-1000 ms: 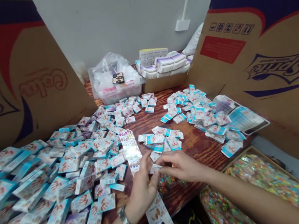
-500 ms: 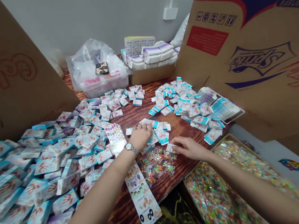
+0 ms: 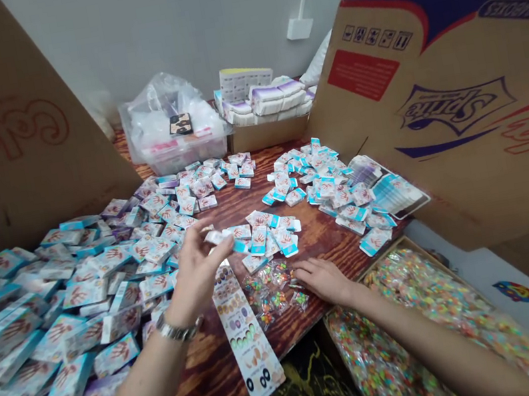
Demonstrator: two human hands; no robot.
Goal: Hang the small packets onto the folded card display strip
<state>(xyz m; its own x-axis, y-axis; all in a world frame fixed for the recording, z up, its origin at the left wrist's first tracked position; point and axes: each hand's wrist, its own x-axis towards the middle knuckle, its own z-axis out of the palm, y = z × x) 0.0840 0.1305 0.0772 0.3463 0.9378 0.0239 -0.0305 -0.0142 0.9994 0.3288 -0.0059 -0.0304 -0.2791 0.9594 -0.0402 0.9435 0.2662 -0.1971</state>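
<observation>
My left hand [image 3: 195, 267], with a watch on its wrist, is raised above the paper strips. Between its thumb and fingers it pinches a small white-and-blue box [image 3: 218, 237], slightly blurred. Close by lies a small group of white-and-blue boxes [image 3: 286, 240] with a reddish hand print. My right hand [image 3: 323, 280] rests low at the right edge of the small clear packets [image 3: 278, 300] of coloured pieces. Its fingers are together and bent down; whatever is under the fingertips is hidden. A stack of printed paper strips [image 3: 249, 342] lies between my forearms.
Many similar boxes [image 3: 107, 285] cover the left side, and another pile [image 3: 327, 181] lies right of centre. An open carton [image 3: 399, 337] full of coloured packets stands at lower right. Behind are a plastic tub [image 3: 180, 151], a carton of leaflets [image 3: 268, 133] and tall cardboard [image 3: 430, 96].
My left hand has lifted from the group of boxes and moved left and nearer, now holding a small box. The right hand has lowered to the packets; the white piece it held no longer shows there.
</observation>
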